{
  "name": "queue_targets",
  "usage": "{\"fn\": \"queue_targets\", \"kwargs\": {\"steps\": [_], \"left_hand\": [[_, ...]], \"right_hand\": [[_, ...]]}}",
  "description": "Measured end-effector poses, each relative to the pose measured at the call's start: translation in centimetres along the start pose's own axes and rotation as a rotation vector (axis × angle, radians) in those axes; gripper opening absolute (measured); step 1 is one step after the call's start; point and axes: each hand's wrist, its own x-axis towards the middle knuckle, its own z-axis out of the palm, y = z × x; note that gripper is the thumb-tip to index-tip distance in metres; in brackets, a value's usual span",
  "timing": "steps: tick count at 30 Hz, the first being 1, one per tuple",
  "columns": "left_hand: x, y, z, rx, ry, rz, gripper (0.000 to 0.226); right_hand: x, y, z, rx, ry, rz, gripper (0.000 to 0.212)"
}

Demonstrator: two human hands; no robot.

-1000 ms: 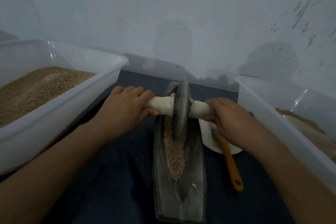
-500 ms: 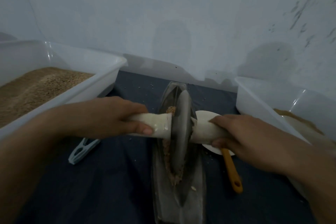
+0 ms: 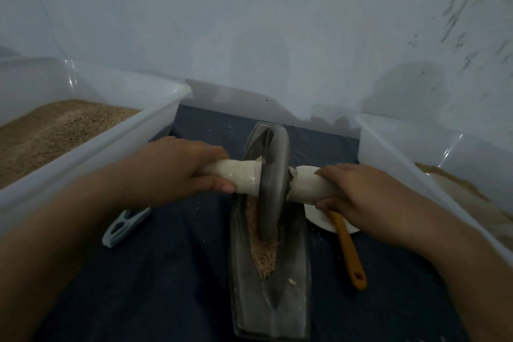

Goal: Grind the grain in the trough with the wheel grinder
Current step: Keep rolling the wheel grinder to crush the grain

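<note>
Grain [image 3: 263, 253] lies in a long gray trough [image 3: 291, 300] on dark cloth at center, the wheel grinder [image 3: 273, 183] standing upright in it. Left hand [image 3: 177, 172] at 9 o'clock and right hand [image 3: 361, 197] at 3 o'clock each grasp 1 end of its pale handle. An orange spoon [image 3: 349, 253] lies at 4 o'clock, a clip [image 3: 122, 226] at 8 o'clock.

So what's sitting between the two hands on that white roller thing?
In the head view, the grey grinding wheel stands on edge between the left hand and the right hand, mounted on the white handle both grip, down in the trough.
</note>
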Motion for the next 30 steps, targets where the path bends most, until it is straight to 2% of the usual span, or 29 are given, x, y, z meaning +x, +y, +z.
{"fn": "queue_targets", "kwargs": {"steps": [3,6,9,12,14,16,20,25,27,30], "left_hand": [[-0.9,0.0,-1.2,-0.155,-0.170,-0.004,0.058],[-0.9,0.0,-1.3,-0.180,-0.201,-0.018,0.058],[-0.2,0.1,-0.4,-0.082,-0.102,-0.055,0.054],[1.0,-0.1,1.6,0.173,0.129,-0.067,0.055],[1.3,-0.2,2.7,0.270,0.263,-0.069,0.053],[1.4,-0.3,2.8,0.264,0.287,-0.052,0.062],[0.7,-0.3,1.2,0.078,0.131,-0.017,0.074],[-0.7,-0.2,-1.0,-0.207,-0.149,0.002,0.051],[-0.7,-0.1,-1.1,-0.197,-0.162,0.005,0.048],[0.0,0.0,-0.3,-0.099,-0.072,-0.057,0.060]], "right_hand": [[-1.7,-0.1,-1.5,0.077,-0.105,-0.044,0.017],[-2.0,-0.2,-1.8,0.134,-0.145,-0.050,0.016],[-0.6,-0.1,-0.5,0.090,-0.023,-0.001,0.018],[1.2,0.0,1.3,0.012,0.118,0.065,0.039],[2.0,0.1,2.1,-0.045,0.199,0.078,0.045],[2.2,0.1,2.3,-0.054,0.215,0.078,0.045],[0.9,-0.1,1.0,-0.044,0.091,0.040,0.037],[-1.8,-0.4,-1.5,0.015,-0.063,-0.030,0.023],[-2.0,-0.5,-1.5,0.051,-0.084,-0.023,0.021],[-1.0,-0.4,-0.6,0.053,-0.009,0.021,0.022]]}}
